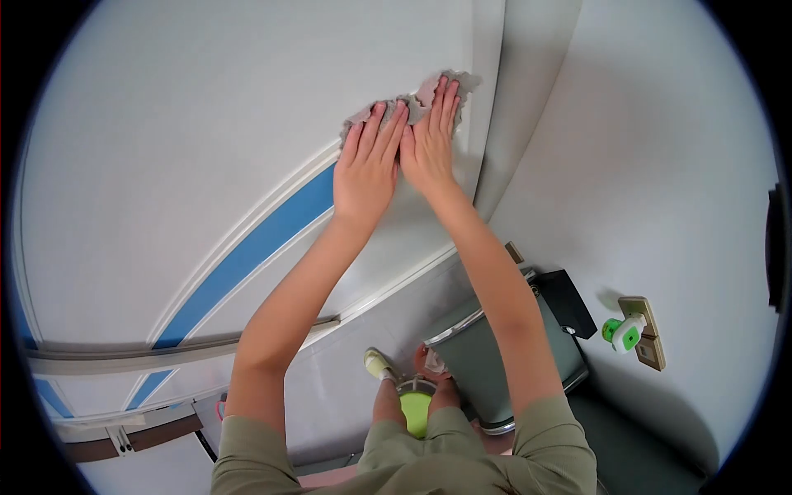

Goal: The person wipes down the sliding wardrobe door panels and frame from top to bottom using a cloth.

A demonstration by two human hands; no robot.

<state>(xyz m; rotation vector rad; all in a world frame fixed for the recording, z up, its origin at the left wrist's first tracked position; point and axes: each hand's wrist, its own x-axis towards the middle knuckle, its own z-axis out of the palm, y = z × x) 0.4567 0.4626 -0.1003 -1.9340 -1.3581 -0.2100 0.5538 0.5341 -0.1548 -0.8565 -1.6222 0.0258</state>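
Both of my hands lie flat and side by side on a cloth point(418, 110) with a grey and a pinkish side and wavy edges. It is spread and partly folded against a white panel point(206, 99), near the panel's right edge. My left hand point(367, 169) has its fingers stretched out over the cloth's left part. Just to the right, my right hand point(430, 153) reaches a little higher, its fingers straight over the other part. Part of the cloth is hidden under my palms. A blue curved stripe point(256, 235) with white trim runs down left from my left hand.
A dark green chair point(466, 351) with a metal frame stands below my right arm. On the right wall point(660, 157) is an outlet point(650, 351) with a green-and-white plug-in device point(624, 334). Something lime green point(415, 412) sits between my legs, over the pale floor point(330, 388).
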